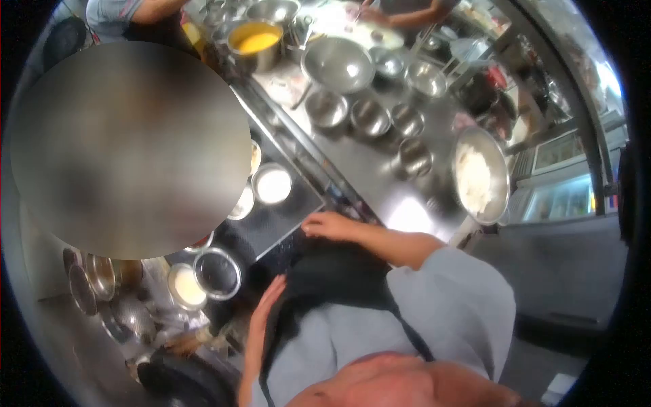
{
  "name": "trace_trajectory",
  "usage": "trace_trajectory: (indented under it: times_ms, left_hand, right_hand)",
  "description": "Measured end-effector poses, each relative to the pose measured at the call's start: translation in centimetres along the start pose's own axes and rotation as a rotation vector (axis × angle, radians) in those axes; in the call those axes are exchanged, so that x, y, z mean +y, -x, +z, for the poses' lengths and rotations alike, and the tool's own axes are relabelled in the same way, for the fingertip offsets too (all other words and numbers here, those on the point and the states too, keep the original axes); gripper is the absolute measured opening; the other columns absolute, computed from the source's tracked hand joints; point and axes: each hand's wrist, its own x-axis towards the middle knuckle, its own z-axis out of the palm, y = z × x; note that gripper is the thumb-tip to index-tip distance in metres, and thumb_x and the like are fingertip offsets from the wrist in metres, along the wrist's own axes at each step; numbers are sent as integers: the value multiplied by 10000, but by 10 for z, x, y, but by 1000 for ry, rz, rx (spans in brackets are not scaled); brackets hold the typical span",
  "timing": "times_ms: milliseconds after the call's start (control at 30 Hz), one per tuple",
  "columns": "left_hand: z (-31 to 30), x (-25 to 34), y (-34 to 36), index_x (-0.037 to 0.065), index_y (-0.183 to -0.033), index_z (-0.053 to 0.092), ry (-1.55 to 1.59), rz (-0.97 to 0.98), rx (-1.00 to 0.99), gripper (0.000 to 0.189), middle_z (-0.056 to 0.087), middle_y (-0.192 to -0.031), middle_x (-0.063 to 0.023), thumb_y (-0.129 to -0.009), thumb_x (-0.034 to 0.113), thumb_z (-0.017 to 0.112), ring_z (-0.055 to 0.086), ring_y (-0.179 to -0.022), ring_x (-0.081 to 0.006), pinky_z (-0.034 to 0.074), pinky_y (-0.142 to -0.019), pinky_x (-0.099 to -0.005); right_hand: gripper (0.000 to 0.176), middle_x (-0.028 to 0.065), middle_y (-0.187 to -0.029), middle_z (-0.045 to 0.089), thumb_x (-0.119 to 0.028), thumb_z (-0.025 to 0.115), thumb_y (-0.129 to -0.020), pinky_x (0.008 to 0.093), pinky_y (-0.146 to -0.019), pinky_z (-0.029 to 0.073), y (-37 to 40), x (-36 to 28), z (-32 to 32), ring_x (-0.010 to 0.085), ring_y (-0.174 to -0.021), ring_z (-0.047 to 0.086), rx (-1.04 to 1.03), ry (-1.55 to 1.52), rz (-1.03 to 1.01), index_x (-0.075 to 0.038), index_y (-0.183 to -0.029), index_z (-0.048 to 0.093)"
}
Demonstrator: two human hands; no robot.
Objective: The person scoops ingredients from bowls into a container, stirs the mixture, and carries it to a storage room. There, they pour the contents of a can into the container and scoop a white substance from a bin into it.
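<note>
My left hand [270, 298] is beside the black apron [332, 275], fingers stretched out and together, with nothing visible in it. By the near corner of the dark counter [285, 217], my right hand [323, 226] has its fingers curled in. Whether it holds anything small is hidden. Beyond it on that counter stands a round container of white contents [272, 184], with a second white-filled container [242, 203] partly cut off by a blurred patch. Nearer my left hand are a dark-looking metal bowl [217, 273] and a container of cream-coloured contents [187, 287].
A large round blurred patch [129, 149] hides the left side. Several steel bowls, including a wide one [338, 65], stand on the metal counter [366, 159], with a yellow-filled pot [255, 44] and a bowl of white food [480, 175]. Other people's arms [407, 17] reach in at the top.
</note>
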Motion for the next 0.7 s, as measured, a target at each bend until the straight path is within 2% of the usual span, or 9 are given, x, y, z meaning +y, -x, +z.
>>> trace_trajectory:
  times_ms: [133, 267, 333, 500, 533, 567, 600, 633, 700]
  left_hand:
    - [-5, 8, 7, 28, -1459, 419, -29, -50, 8, 628, 439, -1479, -135, -984, 426, 526, 364, -1393, -244, 237, -1155, -344]
    - [-10, 12, -4, 26, -1450, 434, -60, -85, -32, 615, 452, -1470, -133, -986, 419, 525, 376, -1386, -243, 241, -1153, -344]
    - [-17, 15, -12, 25, -1446, 442, -91, -94, -53, 608, 458, -1466, -132, -986, 416, 525, 382, -1382, -243, 243, -1152, -343]
    - [-74, -64, -73, 23, -1435, 460, -167, -123, -258, 592, 473, -1456, -130, -988, 407, 524, 396, -1373, -242, 248, -1149, -343]
    - [-55, -48, -66, 34, -1391, 513, -136, -69, -295, 535, 516, -1413, -115, -987, 384, 533, 449, -1318, -216, 293, -1118, -328]
    - [-14, 1, -61, 45, -1347, 565, -108, -16, -317, 481, 559, -1370, -101, -987, 362, 542, 502, -1264, -191, 337, -1087, -314]
    - [21, 81, -30, 44, -1329, 581, -218, 35, -276, 477, 585, -1333, -110, -983, 370, 549, 529, -1232, -195, 373, -1057, -316]
    - [56, 163, -5, 42, -1311, 597, -329, 81, -231, 474, 611, -1295, -118, -978, 378, 556, 555, -1201, -199, 409, -1027, -318]
    - [49, 157, -27, 18, -1229, 645, -440, -2, -167, 477, 669, -1188, -124, -959, 405, 579, 619, -1099, -223, 462, -963, -338]
  right_hand:
    - [467, 148, -1345, 571, -381, 496, -1016, 381, -1102, 356, 52, -26, -4, 265, -1293, 497, -452, -252, -185, -50, -1340, 561]
    - [504, 140, -1395, 529, -425, 470, -1016, 391, -1136, 308, 88, -11, -20, 283, -1347, 433, -361, -321, -172, -69, -1366, 543]
    - [470, 131, -1308, 599, -405, 515, -994, 386, -1063, 401, 105, -2, -40, 281, -1244, 539, -243, 50, -108, -102, -1350, 556]
    - [344, 136, -872, 687, -239, 568, -926, 382, -748, 517, 143, 7, -81, 252, -809, 666, 781, 41, 314, -63, -1216, 627]
    - [326, 66, -839, 635, -79, 527, -923, 293, -704, 485, 145, 42, -86, 140, -769, 583, 755, -138, 171, -33, -1234, 613]
    - [342, 48, -870, 624, -15, 502, -898, 290, -756, 501, 148, 16, -88, 151, -810, 605, 672, -77, 159, 5, -1219, 616]
    - [360, 80, -948, 633, -26, 525, -892, 295, -863, 504, 138, 37, -65, 172, -904, 628, 427, -415, 112, -31, -1241, 617]
    - [398, 116, -1110, 610, -5, 503, -885, 321, -981, 461, 136, 11, -58, 213, -1050, 599, 315, -245, 54, -19, -1273, 588]
    - [429, 146, -1293, 566, -33, 527, -899, 368, -1065, 399, 136, -11, -51, 259, -1239, 516, 34, 10, -140, -29, -1327, 540]
